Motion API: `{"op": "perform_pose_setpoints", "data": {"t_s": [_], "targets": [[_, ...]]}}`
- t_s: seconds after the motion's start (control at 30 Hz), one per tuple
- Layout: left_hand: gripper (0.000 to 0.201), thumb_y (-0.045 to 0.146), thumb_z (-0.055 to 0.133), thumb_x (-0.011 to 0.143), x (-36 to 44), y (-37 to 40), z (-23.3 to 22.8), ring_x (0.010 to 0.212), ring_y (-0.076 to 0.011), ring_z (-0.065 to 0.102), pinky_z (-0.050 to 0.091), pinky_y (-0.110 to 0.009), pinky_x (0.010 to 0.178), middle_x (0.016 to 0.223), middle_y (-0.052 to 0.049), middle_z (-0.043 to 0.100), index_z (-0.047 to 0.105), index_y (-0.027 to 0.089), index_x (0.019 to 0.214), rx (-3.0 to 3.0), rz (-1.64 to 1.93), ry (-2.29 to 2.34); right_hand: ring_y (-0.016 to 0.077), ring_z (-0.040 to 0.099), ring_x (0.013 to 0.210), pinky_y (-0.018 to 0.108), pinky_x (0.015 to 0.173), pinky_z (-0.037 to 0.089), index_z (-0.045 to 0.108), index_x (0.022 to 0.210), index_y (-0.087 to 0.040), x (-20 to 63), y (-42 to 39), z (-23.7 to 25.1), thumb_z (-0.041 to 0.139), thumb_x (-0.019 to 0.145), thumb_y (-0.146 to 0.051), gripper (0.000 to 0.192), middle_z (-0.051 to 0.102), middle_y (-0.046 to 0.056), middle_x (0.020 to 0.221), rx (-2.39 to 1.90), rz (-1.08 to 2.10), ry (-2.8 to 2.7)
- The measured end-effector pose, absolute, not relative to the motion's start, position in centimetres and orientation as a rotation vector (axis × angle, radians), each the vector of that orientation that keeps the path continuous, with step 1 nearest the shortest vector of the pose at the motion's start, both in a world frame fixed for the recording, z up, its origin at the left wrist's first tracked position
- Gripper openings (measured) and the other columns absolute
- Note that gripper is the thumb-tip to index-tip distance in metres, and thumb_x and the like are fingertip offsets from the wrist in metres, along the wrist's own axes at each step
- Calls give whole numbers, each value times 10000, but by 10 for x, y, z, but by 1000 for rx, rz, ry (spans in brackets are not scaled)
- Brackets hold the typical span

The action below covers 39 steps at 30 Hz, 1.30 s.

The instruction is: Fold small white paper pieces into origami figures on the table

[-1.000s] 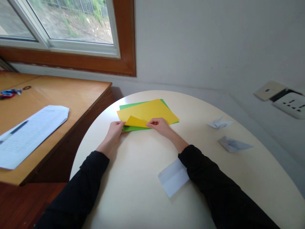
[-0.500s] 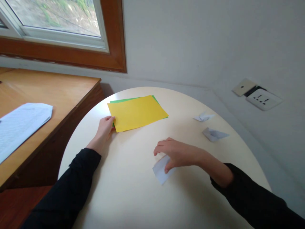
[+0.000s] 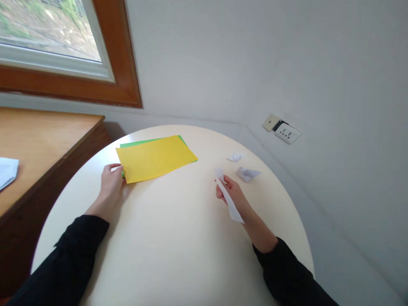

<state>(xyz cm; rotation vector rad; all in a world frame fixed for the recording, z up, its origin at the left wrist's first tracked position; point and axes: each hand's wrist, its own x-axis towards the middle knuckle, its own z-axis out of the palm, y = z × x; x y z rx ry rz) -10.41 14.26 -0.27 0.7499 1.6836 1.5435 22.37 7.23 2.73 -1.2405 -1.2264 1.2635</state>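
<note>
A yellow sheet of paper (image 3: 157, 158) lies over a green sheet of paper (image 3: 140, 143) on the round white table (image 3: 172, 250); only the green edges show. My left hand (image 3: 111, 180) is closed at the near left corner of these sheets, thumb and fingers pinching there. Raised above the table, a folded white piece of paper (image 3: 231, 202) is pinched between the fingers of my right hand (image 3: 234, 191). Just beyond that hand sit two folded white paper shapes, a smaller one (image 3: 236, 157) and a larger one (image 3: 247, 174).
A wooden desk (image 3: 47, 127) stands at the left with white papers (image 3: 7, 171) on it. Behind the table is a white wall with a socket (image 3: 287, 133), and a wood-framed window (image 3: 123, 80) is at the upper left.
My right hand has picked the white paper up off the table and moved it toward the folded shapes. My left hand stays at the coloured sheets. The view has turned right.
</note>
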Motion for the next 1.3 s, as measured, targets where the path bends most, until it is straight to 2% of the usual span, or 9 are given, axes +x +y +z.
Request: {"op": "perform_pose_setpoints", "data": {"t_s": [0.1, 0.2, 0.23, 0.3, 0.37, 0.43, 0.7, 0.93, 1.3], "targets": [[150, 207, 527, 762, -107, 140, -1, 857, -204, 585, 515, -373, 749, 925, -51, 554, 455, 230, 892, 891, 1578, 1826, 64, 281, 367, 219, 403, 218, 466, 742, -210, 224, 70, 22, 630, 626, -604, 442, 366, -108, 449, -1258, 1264, -1173], [199, 195, 563, 740, -94, 125, 12, 1107, -209, 469, 381, -371, 978, 1113, -52, 490, 467, 228, 912, 1109, 1735, 1935, 77, 290, 390, 221, 402, 207, 447, 721, -217, 217, 64, 25, 558, 704, -588, 388, 352, -98, 470, -1332, 1163, -1217], [161, 217, 556, 749, -84, 116, 18, 1110, -214, 462, 383, -360, 970, 1085, -59, 498, 478, 216, 890, 1276, 1801, 1938, 83, 295, 403, 222, 401, 206, 429, 696, -220, 213, 61, 26, 532, 728, -577, 373, 344, -91, 482, -1364, 1101, -1254], [106, 308, 502, 800, -56, 94, 29, 861, -187, 555, 465, -320, 791, 851, -34, 537, 478, 206, 784, 1465, 1723, 1733, 92, 301, 431, 225, 403, 213, 383, 632, -227, 203, 57, 30, 497, 757, -542, 358, 326, -78, 503, -1414, 933, -1353], [276, 418, 390, 851, -25, 71, 36, 594, -156, 547, 463, -294, 603, 656, -4, 527, 474, 207, 694, 1556, 1349, 1370, 101, 321, 456, 229, 421, 238, 355, 594, -229, 191, 52, 32, 464, 791, -486, 342, 325, -65, 517, -1436, 748, -1467], [365, 505, 373, 840, 2, 51, 40, 498, -146, 512, 415, -274, 507, 584, 2, 528, 491, 210, 660, 1568, 1074, 1191, 114, 376, 484, 231, 452, 276, 384, 607, -226, 179, 48, 34, 428, 830, -425, 302, 373, -50, 530, -1431, 610, -1584], [293, 380, 385, 840, 17, 36, 40, 436, -139, 428, 298, -259, 477, 469, 24, 458, 429, 235, 590, 1722, 1055, 1341, 162, 558, 526, 247, 513, 364, 536, 814, -217, 157, 29, 35, 352, 902, -334, 235, 607, 30, 632, -1370, 281, -1901], [236, 315, 348, 846, 18, 33, 41, 400, -121, 342, 243, -242, 465, 464, 59, 348, 348, 238, 623, 1863, 1038, 1350, 133, 525, 451, 226, 472, 332, 515, 759, -198, 157, 30, 31, 340, 930, -279, 257, 574, 7, 536, -1241, -34, -1965], [262, 320, 342, 870, 18, 33, 36, 406, -98, 344, 253, -219, 445, 470, 72, 335, 353, 224, 626, 1920, 1066, 1305, 114, 492, 427, 223, 458, 320, 489, 711, -193, 158, 30, 30, 356, 927, -251, 261, 530, -14, 499, -1211, -76, -1963]]}}
